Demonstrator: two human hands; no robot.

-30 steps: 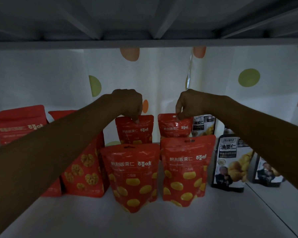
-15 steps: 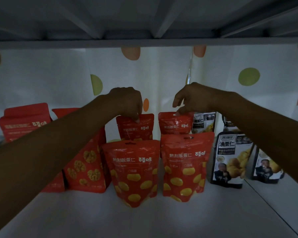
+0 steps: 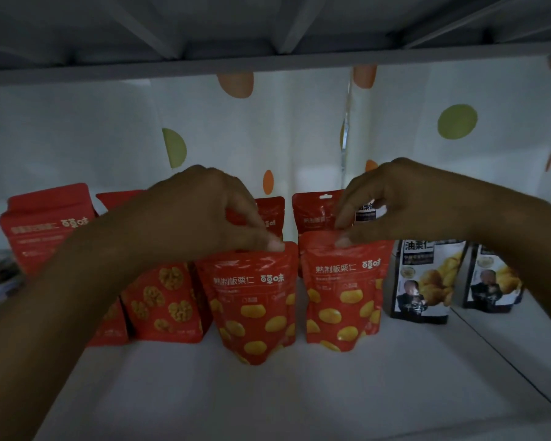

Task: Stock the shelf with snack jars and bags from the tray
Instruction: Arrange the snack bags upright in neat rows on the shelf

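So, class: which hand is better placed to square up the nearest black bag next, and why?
Probably right: the right hand, pinching the right front red bag, is beside the black bag; the left hand is farther off.

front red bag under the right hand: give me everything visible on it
The front right red bag is a glossy, crinkled plastic stand-up pouch, printed with white characters and yellow chestnut-like shapes. It stands upright on the white shelf. The right hand pinches its top edge. The front left red bag, pinched by the left hand, stands close beside it; another red bag stands behind, a black bag to its right.
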